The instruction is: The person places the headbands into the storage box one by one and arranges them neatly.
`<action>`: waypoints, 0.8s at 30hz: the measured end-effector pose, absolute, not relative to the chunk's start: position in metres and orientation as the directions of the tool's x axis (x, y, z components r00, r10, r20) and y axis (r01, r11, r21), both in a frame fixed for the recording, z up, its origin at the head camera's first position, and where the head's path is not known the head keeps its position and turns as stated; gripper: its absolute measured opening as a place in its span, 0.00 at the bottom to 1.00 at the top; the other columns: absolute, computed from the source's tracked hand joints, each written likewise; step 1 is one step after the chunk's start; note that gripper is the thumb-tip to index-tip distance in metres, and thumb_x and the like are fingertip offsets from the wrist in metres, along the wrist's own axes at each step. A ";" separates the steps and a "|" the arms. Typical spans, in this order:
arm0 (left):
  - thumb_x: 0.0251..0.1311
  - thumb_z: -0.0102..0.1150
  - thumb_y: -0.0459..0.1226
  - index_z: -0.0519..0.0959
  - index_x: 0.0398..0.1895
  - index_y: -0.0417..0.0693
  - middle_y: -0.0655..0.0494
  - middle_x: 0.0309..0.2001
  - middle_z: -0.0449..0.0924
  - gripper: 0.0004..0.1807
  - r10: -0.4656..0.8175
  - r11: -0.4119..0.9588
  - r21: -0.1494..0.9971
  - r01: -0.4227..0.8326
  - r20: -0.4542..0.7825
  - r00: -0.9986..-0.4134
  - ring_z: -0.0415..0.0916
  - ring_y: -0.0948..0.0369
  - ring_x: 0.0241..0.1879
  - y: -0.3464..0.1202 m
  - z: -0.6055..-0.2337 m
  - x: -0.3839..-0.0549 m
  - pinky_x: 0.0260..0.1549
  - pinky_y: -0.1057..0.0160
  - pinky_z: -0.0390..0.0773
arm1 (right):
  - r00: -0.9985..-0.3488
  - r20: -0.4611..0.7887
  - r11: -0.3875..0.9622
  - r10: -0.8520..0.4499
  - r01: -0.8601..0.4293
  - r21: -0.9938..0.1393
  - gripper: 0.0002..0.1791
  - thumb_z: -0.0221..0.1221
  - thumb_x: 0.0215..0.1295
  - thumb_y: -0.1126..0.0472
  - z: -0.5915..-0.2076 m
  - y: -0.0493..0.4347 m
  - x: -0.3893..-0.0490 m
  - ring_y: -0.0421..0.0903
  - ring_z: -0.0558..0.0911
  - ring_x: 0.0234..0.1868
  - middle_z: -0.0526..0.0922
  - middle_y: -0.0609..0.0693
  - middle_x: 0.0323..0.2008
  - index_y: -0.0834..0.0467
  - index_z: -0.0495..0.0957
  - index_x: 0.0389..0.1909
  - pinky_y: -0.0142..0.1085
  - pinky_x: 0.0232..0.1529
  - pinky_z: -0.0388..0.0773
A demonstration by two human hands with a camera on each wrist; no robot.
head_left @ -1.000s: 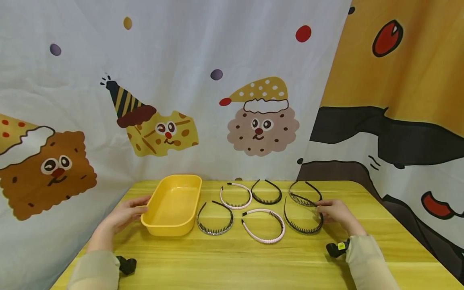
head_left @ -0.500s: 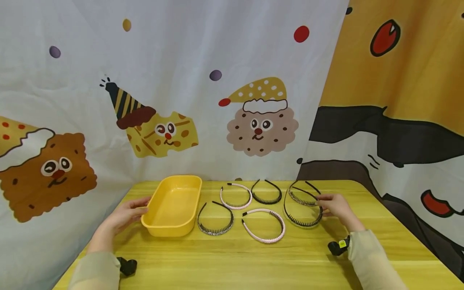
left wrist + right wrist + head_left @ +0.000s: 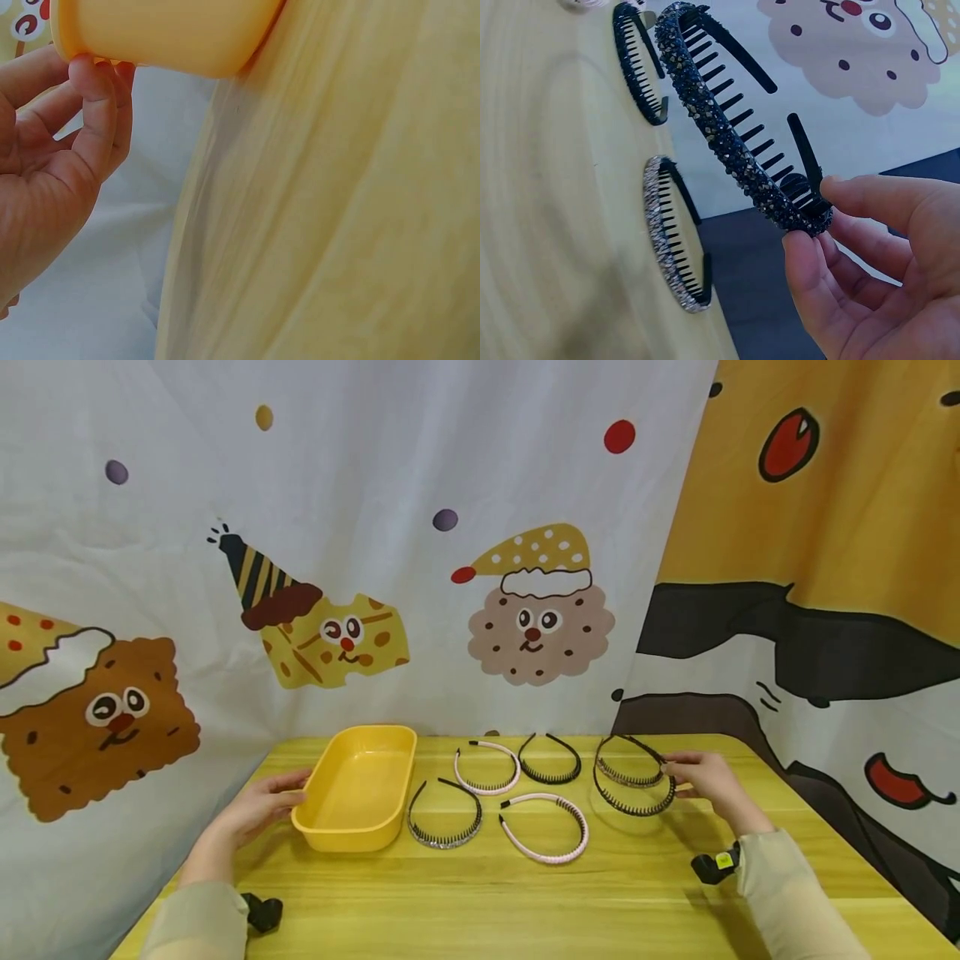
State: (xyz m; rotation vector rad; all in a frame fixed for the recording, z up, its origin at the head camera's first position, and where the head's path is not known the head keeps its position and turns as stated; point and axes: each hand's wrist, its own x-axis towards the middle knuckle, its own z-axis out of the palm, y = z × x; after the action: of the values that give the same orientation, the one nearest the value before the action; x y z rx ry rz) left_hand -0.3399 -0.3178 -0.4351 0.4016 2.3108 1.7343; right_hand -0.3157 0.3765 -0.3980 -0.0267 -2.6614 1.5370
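Observation:
My right hand point(image 3: 708, 781) pinches one end of a black beaded headband point(image 3: 720, 142) with comb teeth, thumb and fingers on either side. The headband is raised off the table, and in the head view it overlaps a silvery glitter headband point(image 3: 667, 240) lying behind it. At the left, my left hand point(image 3: 258, 806) holds the near-left rim of a yellow plastic basin point(image 3: 352, 839), fingertips at its edge; the basin's inside shows nothing in it. In the left wrist view the thumb and fingers point(image 3: 94, 82) meet the rim from below.
On the wooden table point(image 3: 480, 910) lie a silver-studded headband point(image 3: 445, 841) beside the basin, two pink headbands, one nearer point(image 3: 555, 858) and one farther back point(image 3: 491, 791), and a black headband point(image 3: 551, 779) at the back. A cartoon-printed curtain point(image 3: 420, 460) hangs behind the table.
The right hand has lifted the black beaded headband off the table and carried it up and slightly right. The left hand and basin have stayed put.

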 end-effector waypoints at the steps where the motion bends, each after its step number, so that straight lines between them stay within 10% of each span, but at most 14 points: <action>1: 0.72 0.49 0.35 0.49 0.72 0.26 0.26 0.69 0.53 0.34 0.356 0.263 0.961 0.090 -0.010 -0.934 0.74 0.63 0.53 -0.318 -0.435 -0.340 0.49 0.66 0.75 | -0.997 0.054 0.500 0.049 -0.023 -0.865 0.29 0.57 0.70 0.60 -0.396 0.376 -0.316 0.47 0.76 0.35 0.76 0.68 0.50 0.75 0.66 0.63 0.46 0.39 0.82; 24: 0.71 0.51 0.36 0.50 0.73 0.29 0.29 0.69 0.55 0.35 0.342 0.250 0.966 0.072 -0.018 -0.940 0.75 0.67 0.51 -0.323 -0.440 -0.344 0.48 0.65 0.76 | -0.993 0.110 0.526 0.030 -0.078 -0.847 0.27 0.58 0.69 0.58 -0.369 0.354 -0.324 0.48 0.76 0.37 0.79 0.64 0.46 0.72 0.70 0.62 0.42 0.36 0.83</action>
State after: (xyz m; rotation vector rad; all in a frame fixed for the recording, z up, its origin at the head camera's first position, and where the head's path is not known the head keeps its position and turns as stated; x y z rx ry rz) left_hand -0.3437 -0.3232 -0.4400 0.3877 2.2958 1.7551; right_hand -0.3235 0.3540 -0.3686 0.0419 -2.6464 1.4767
